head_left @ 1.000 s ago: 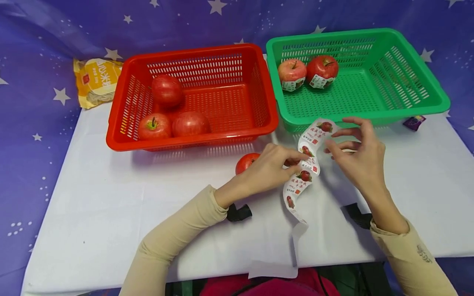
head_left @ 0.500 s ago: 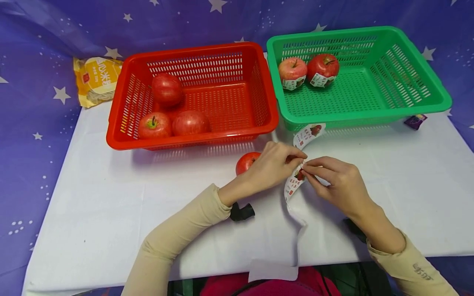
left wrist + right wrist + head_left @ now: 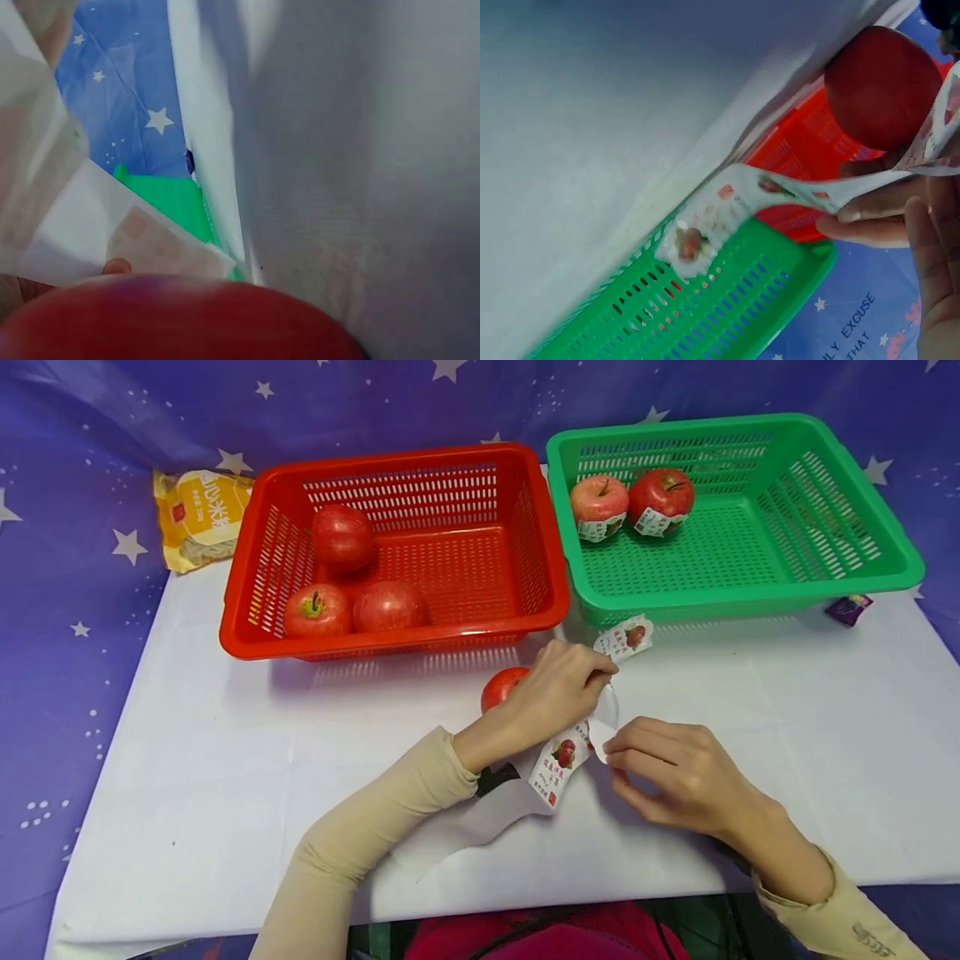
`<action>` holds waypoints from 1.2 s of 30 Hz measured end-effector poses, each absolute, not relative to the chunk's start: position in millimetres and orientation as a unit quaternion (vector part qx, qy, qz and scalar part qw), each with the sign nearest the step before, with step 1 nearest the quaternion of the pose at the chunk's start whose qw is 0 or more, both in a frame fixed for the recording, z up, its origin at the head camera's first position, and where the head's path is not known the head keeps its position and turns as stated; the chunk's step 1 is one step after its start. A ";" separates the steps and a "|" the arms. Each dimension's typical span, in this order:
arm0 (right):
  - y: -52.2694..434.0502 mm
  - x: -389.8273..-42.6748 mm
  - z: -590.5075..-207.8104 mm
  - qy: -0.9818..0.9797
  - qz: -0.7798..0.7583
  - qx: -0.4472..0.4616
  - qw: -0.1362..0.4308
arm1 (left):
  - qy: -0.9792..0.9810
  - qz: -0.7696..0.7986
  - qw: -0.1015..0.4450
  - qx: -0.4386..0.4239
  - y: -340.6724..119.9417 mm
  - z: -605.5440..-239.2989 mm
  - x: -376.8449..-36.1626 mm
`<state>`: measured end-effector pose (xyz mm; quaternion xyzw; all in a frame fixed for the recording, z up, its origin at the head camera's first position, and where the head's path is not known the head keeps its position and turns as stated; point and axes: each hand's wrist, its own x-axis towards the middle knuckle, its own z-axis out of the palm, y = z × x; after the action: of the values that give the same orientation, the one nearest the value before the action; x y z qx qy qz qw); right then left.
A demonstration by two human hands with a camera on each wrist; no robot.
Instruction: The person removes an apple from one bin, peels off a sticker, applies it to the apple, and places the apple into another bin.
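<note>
Strip [image 3: 561, 768] of labels held in front of the green basket [image 3: 757, 594]. Its upper part is pinched by the left hand [image 3: 555, 693], presumably for steadiness; its bent-over part is pinched between the fingertips of the right hand [image 3: 686, 772], apparently so its pale back is turned up. Apple [image 3: 502, 683], front-left of the green basket, is partly covered by the left hand, seemingly placed for easy reach. White cloth [image 3: 225, 793] is spread beneath the green basket; starry blue backdrop [image 3: 420, 414] is hung behind it.

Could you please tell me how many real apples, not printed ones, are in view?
6. Red basket: rear apple, front-left apple, front-right apple. Green basket: left apple, right apple. Table: one apple, partly behind the left hand. More could be hidden.
</note>
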<state>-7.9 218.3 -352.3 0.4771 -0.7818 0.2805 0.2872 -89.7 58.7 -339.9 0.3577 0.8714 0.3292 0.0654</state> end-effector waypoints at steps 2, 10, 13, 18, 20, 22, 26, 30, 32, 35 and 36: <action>219.0 -4.0 -349.4 -0.771 0.306 0.482 0.283 | 0.875 0.314 0.045 0.364 59.6 -340.2 -88.4; 224.2 14.6 -336.9 -0.661 0.500 0.492 0.266 | 0.895 0.226 -0.057 0.380 59.9 -342.6 -82.2; 228.7 17.7 -333.1 -0.592 0.598 0.467 0.272 | 0.897 0.206 -0.074 0.384 58.2 -343.3 -81.5; 245.3 19.3 -329.8 -0.570 0.717 0.329 0.229 | 0.881 0.236 -0.042 0.408 59.2 -344.6 -82.5; 251.9 17.9 -331.1 -0.585 0.739 0.270 0.196 | 0.870 0.250 -0.009 0.426 61.0 -344.3 -82.7; 255.4 15.4 -334.1 -0.590 0.754 0.235 0.166 | 0.866 0.237 0.009 0.441 62.5 -344.1 -83.1; 251.9 7.2 -338.4 -0.593 0.770 0.205 0.113 | 0.874 0.181 0.011 0.451 59.7 -342.0 -86.0; 236.0 -1.2 -337.0 -0.644 0.746 0.157 0.063 | 0.876 0.182 0.003 0.446 45.5 -336.2 -90.9; 226.8 -5.5 -335.8 -0.667 0.731 0.136 0.049 | 0.870 0.214 -0.004 0.444 36.0 -333.0 -92.2; 213.4 -11.6 -335.8 -0.681 0.723 0.111 0.045 | 0.859 0.269 -0.003 0.436 20.3 -330.5 -93.0; 209.4 -13.4 -336.1 -0.685 0.720 0.101 0.044 | 0.857 0.281 0.006 0.432 14.3 -330.5 -93.2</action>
<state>-13.4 209.4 -336.1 0.1015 -0.6852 0.7198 0.0445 -93.2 14.3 -330.5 0.4320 0.8571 0.2807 0.0062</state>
